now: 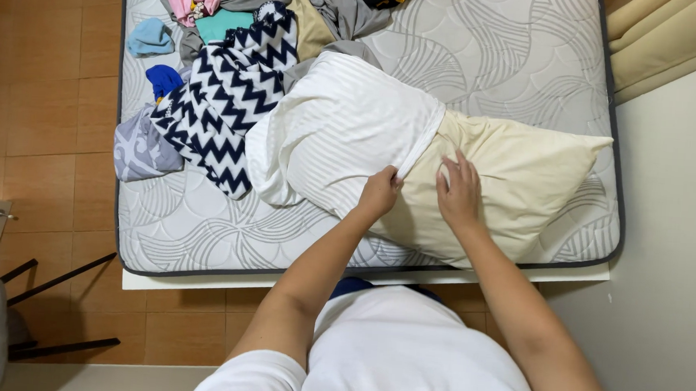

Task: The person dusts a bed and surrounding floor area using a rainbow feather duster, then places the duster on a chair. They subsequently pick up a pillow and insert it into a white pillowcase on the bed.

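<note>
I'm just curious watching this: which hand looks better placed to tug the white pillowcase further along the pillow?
Probably the left hand: its fingers already pinch the open edge of the white striped fabric pillowcase. The right hand lies flat on the bare cream-yellow pillow, seemingly steadying it.

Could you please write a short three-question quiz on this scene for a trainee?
1. True or false: the left hand pinches the open edge of the white pillowcase.
2. What does the right hand rest on? A) the cream pillow B) the zigzag cloth C) the floor
3. Fill in: the pillow lies on a bare ____.

Key: 1 true; 2 A; 3 mattress.
</note>
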